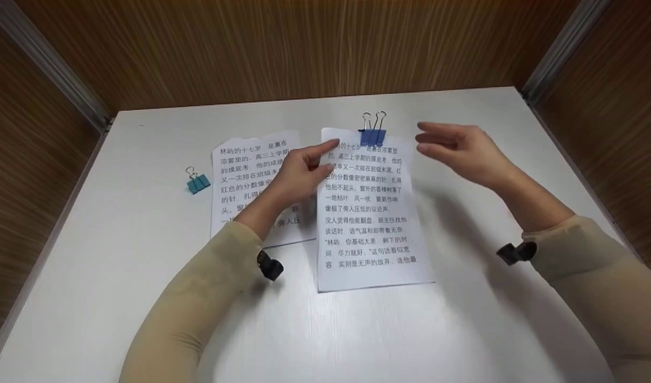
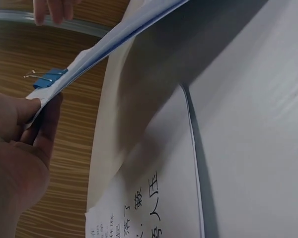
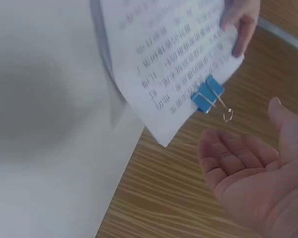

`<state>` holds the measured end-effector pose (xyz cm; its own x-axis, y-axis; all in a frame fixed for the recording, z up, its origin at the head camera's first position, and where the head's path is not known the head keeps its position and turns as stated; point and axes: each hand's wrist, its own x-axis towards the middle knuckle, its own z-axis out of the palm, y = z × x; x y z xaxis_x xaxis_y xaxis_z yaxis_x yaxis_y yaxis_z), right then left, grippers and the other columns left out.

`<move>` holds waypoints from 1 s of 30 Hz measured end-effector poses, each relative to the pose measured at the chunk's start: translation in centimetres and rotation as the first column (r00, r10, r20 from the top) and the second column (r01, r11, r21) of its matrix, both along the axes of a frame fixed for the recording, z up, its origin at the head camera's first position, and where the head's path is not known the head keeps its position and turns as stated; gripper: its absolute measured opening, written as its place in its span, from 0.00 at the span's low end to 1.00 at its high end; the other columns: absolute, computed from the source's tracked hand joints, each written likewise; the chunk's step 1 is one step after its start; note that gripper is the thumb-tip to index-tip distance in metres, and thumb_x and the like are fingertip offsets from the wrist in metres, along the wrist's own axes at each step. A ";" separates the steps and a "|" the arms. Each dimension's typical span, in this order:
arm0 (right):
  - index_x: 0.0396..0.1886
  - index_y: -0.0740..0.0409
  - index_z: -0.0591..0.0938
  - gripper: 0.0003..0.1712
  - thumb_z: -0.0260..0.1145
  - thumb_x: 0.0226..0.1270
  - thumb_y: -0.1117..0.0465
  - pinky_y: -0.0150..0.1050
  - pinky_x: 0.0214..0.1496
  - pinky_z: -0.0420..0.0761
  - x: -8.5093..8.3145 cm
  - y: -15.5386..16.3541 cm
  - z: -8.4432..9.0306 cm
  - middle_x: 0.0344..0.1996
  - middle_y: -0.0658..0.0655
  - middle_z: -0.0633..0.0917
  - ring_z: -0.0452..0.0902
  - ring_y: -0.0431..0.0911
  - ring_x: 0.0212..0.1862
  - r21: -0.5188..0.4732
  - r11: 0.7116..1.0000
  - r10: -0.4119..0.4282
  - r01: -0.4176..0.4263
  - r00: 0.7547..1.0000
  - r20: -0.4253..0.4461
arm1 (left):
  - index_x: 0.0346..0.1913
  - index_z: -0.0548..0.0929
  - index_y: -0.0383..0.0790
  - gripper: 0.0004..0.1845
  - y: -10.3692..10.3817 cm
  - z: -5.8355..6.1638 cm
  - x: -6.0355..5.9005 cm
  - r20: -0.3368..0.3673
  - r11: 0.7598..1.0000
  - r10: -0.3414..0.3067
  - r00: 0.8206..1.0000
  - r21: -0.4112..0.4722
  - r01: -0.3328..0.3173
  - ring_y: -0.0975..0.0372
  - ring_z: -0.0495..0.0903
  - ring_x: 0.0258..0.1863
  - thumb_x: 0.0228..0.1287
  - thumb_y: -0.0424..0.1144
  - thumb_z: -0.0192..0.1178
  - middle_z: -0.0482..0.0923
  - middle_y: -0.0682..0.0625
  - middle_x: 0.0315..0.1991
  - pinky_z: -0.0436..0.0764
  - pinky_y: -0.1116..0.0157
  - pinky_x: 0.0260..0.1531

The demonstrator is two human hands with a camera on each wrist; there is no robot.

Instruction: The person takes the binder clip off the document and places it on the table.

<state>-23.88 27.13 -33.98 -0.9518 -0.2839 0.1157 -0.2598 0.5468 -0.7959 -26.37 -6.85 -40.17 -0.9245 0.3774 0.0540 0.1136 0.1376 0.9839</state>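
A stack of printed sheets lies on the white table, with a blue binder clip on its top edge. My left hand pinches the stack's top left corner between thumb and fingers and lifts it; in the left wrist view the fingers grip the raised edge near the clip. My right hand hovers open to the right of the clip, holding nothing. In the right wrist view its palm faces up below the clip and the stack.
A second stack of printed sheets lies to the left, partly under my left arm. A teal binder clip sits loose on the table further left. Wooden walls enclose the table on three sides.
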 end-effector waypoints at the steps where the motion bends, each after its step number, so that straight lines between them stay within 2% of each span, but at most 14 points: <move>1: 0.75 0.60 0.77 0.31 0.70 0.78 0.54 0.28 0.57 0.82 -0.6 0.0 0.3 0.63 0.63 0.86 0.86 0.43 0.59 -0.050 0.999 -0.006 0.006 1.000 0.004 | 0.76 0.77 0.53 0.30 0.0 0.1 0.2 -0.004 1.000 -0.004 1.000 0.009 0.004 0.52 0.91 0.42 0.75 0.27 0.62 0.90 0.45 0.51 0.89 0.60 0.40; 3: 0.74 0.61 0.78 0.30 0.71 0.77 0.56 0.28 0.55 0.83 -1.8 -0.1 0.9 0.61 0.62 0.87 0.86 0.39 0.56 -0.119 0.993 -0.013 0.014 1.000 0.009 | 0.75 0.77 0.53 0.30 0.0 0.2 0.5 -0.010 1.000 -0.009 1.000 0.020 0.009 0.52 0.91 0.41 0.75 0.27 0.62 0.90 0.45 0.50 0.89 0.61 0.39; 6: 0.72 0.62 0.80 0.29 0.72 0.76 0.57 0.30 0.54 0.83 -3.4 -0.1 1.4 0.60 0.61 0.87 0.85 0.39 0.56 -0.180 0.984 0.004 -0.001 1.000 0.019 | 0.75 0.78 0.53 0.30 0.0 0.3 1.0 -0.011 0.999 -0.018 1.000 0.038 0.019 0.51 0.91 0.41 0.75 0.27 0.63 0.91 0.45 0.48 0.89 0.61 0.39; 13: 0.70 0.59 0.82 0.27 0.73 0.75 0.57 0.31 0.59 0.81 -6.1 0.0 1.4 0.62 0.59 0.86 0.83 0.43 0.62 -0.214 0.975 0.071 -0.054 0.995 0.072 | 0.74 0.79 0.54 0.30 0.1 0.5 2.0 0.008 0.997 -0.042 0.999 0.067 0.042 0.52 0.91 0.44 0.74 0.27 0.64 0.90 0.45 0.50 0.89 0.60 0.43; 17: 0.71 0.57 0.81 0.27 0.71 0.77 0.56 0.34 0.63 0.81 -6.8 -0.1 1.2 0.64 0.59 0.85 0.82 0.44 0.64 -0.232 0.970 0.113 -0.078 0.984 0.141 | 0.74 0.79 0.54 0.29 0.3 0.7 2.4 0.005 0.995 -0.065 0.998 0.078 0.065 0.53 0.91 0.47 0.74 0.28 0.64 0.90 0.46 0.52 0.89 0.60 0.46; 22: 0.74 0.55 0.79 0.26 0.67 0.80 0.57 0.36 0.64 0.81 -7.3 -0.3 1.2 0.65 0.57 0.85 0.81 0.47 0.66 -0.274 0.954 0.188 -0.121 0.954 0.233 | 0.74 0.78 0.53 0.29 0.2 0.7 2.5 -0.004 0.992 -0.081 0.997 0.098 0.081 0.53 0.91 0.48 0.75 0.28 0.64 0.90 0.46 0.53 0.89 0.58 0.49; 27: 0.76 0.60 0.75 0.28 0.66 0.80 0.60 0.39 0.65 0.81 -7.6 -0.7 1.3 0.62 0.58 0.86 0.83 0.48 0.64 -0.356 0.920 0.275 -0.164 0.918 0.286 | 0.75 0.78 0.53 0.29 0.2 0.7 2.7 -0.008 0.990 -0.086 0.996 0.112 0.087 0.52 0.91 0.48 0.75 0.28 0.64 0.90 0.46 0.52 0.89 0.58 0.48; 30: 0.75 0.61 0.76 0.28 0.66 0.80 0.60 0.41 0.65 0.81 -7.7 -0.9 1.4 0.63 0.59 0.85 0.83 0.49 0.64 -0.377 0.910 0.298 -0.174 0.906 0.301 | 0.75 0.78 0.51 0.29 0.3 0.6 2.7 -0.010 0.986 -0.097 0.995 0.137 0.098 0.52 0.91 0.48 0.75 0.27 0.63 0.90 0.45 0.53 0.89 0.59 0.48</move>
<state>-31.53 26.26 -32.54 -0.8576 -0.5083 -0.0786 -0.0226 0.1898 -0.9816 -23.68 -6.55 -39.59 -0.8833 0.4545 0.1147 0.1236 -0.0103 0.9923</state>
